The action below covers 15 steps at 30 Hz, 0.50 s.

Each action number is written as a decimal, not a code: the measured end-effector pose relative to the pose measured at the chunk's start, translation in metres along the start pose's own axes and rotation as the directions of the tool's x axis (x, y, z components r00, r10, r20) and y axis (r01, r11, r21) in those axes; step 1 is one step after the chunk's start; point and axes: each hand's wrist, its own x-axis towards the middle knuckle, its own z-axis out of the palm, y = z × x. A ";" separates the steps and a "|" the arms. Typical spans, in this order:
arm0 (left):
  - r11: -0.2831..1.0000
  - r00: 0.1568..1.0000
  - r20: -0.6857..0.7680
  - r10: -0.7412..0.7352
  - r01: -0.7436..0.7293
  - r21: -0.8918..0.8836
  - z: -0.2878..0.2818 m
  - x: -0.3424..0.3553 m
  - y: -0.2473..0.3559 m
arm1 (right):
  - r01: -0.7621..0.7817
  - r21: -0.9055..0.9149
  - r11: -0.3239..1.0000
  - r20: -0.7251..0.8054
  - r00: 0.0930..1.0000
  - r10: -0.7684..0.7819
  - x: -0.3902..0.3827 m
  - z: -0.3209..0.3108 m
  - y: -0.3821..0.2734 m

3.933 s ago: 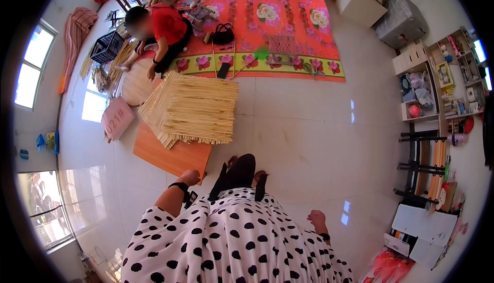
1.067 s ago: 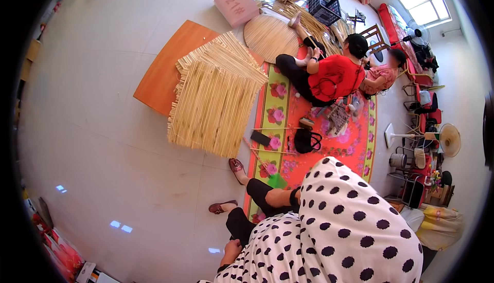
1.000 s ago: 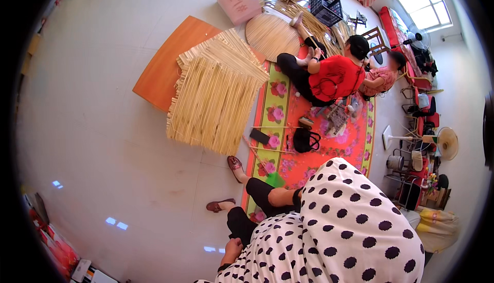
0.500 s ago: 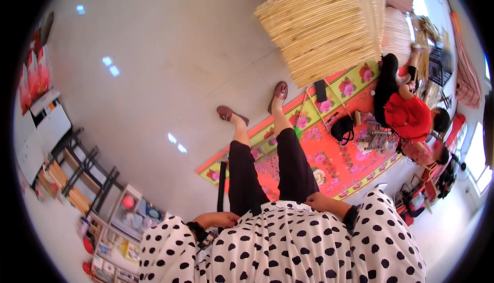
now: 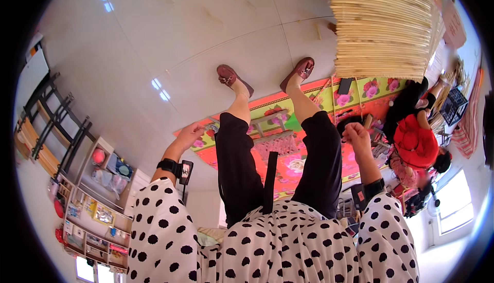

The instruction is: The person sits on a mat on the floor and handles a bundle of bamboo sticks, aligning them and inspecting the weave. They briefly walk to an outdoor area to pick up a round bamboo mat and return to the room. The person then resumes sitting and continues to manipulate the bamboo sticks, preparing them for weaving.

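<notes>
Both hands are raised from my lap, apart on either side of my thighs, with wrist-worn devices. My left hand [image 5: 189, 135] is off my left knee, loosely bent with fingers apart and nothing seen in it. My right hand [image 5: 357, 136] is beside my right knee, fingers loosely curled, holding nothing that I can see. Beyond it in the view lies a flowered red mat [image 5: 309, 167]. A low stool with a pink woven seat [image 5: 277, 145] stands on the mat between my legs. A black strap [image 5: 270, 180] hangs at my waist.
A large panel of straw-coloured stalks [image 5: 383, 31] lies at the far right, with a dark phone-like slab [image 5: 345, 85] near its edge. A person in a red top [image 5: 413, 138] sits at the right. Dark-framed furniture [image 5: 56, 123] and an open shelf unit [image 5: 98, 208] are at the left.
My hands have lifted off my lap and moved apart and forward. The view has shifted, so the stalk panel sits further right and the stool shows more fully between my legs.
</notes>
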 end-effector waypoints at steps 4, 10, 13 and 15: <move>0.814 0.992 -0.051 0.117 -0.066 0.576 0.026 0.039 -0.051 | 0.031 -0.061 0.998 0.089 0.996 -0.025 0.021 0.043 -0.049; 0.767 0.980 0.061 0.190 -0.187 0.614 0.106 0.170 -0.104 | 0.074 -0.276 0.958 0.251 0.968 -0.003 0.062 0.119 -0.071; 0.795 0.949 -0.031 0.313 -0.244 0.555 0.124 0.242 -0.073 | 0.111 -0.367 0.923 0.298 0.955 0.004 0.090 0.149 -0.077; 0.807 0.922 -0.114 0.369 -0.258 0.531 0.125 0.279 -0.048 | 0.112 -0.422 0.900 0.295 0.955 0.019 0.106 0.162 -0.076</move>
